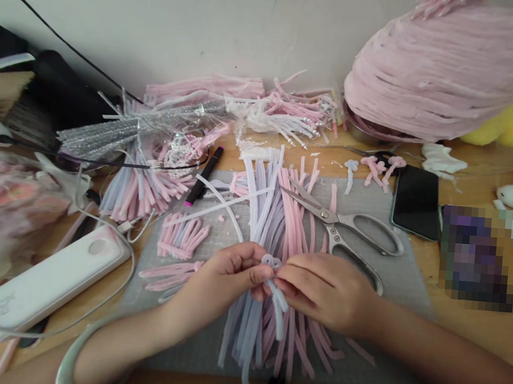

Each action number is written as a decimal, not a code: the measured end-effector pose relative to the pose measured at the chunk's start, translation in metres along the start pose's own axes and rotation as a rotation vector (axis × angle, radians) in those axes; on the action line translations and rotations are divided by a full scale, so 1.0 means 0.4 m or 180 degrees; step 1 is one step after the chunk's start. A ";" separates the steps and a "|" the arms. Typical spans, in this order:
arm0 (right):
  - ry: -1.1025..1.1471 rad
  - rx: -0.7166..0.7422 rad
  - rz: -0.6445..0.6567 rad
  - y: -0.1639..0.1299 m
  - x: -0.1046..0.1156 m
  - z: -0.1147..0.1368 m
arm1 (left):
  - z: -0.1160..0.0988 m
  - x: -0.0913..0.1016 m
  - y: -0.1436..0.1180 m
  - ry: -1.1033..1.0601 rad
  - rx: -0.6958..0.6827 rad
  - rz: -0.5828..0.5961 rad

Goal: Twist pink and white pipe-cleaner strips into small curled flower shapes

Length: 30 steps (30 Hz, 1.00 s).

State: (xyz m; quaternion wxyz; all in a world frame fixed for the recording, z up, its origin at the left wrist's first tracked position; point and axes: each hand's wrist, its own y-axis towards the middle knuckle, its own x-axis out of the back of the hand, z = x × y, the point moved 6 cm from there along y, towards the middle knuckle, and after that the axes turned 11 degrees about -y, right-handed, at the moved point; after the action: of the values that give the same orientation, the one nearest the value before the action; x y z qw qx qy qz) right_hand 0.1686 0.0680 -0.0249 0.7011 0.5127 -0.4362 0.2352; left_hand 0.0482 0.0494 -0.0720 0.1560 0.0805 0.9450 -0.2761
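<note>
Between my two hands is a small pale lavender pipe-cleaner piece, its top curled into loops and its ends hanging down. My left hand pinches it at the loops with thumb and forefinger. From the other side my right hand grips it with closed fingers, whose tips are partly hidden. Beneath both hands lie loose lavender pipe cleaners and pink pipe cleaners. Large metal scissors rest partly open over the pink ones, just beyond my right hand.
A grey cutting mat covers the desk's middle. Left are a white power bank with cables and small pink bundles. A black marker and silver pipe cleaners lie behind. On the right are a phone and a big pink bundle.
</note>
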 end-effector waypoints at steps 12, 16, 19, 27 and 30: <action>0.4433 -0.3293 0.1444 -0.048 -0.134 -0.033 | -0.019 0.008 -0.019 0.1097 -0.0877 -0.0161; 0.4587 -0.3551 0.1361 -0.047 -0.137 -0.034 | -0.013 -0.003 -0.010 0.0509 -0.0436 -0.0093; 0.4052 -0.3242 0.1222 -0.040 -0.126 -0.036 | -0.006 -0.012 -0.005 0.0069 -0.0151 -0.0085; 0.2913 -0.2422 0.0486 -0.022 -0.085 -0.045 | 0.021 -0.016 0.000 -0.0555 -0.0157 -0.0109; 0.4219 -0.3282 0.0811 -0.044 -0.128 -0.036 | 0.012 -0.020 -0.004 -0.0540 -0.0462 -0.0114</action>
State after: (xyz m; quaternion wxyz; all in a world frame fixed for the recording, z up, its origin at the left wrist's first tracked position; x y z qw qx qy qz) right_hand 0.1613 0.0810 -0.0790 0.9259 -0.1679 -0.0424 0.3359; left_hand 0.0564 0.0450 -0.0725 0.2358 0.0285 0.9472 -0.2154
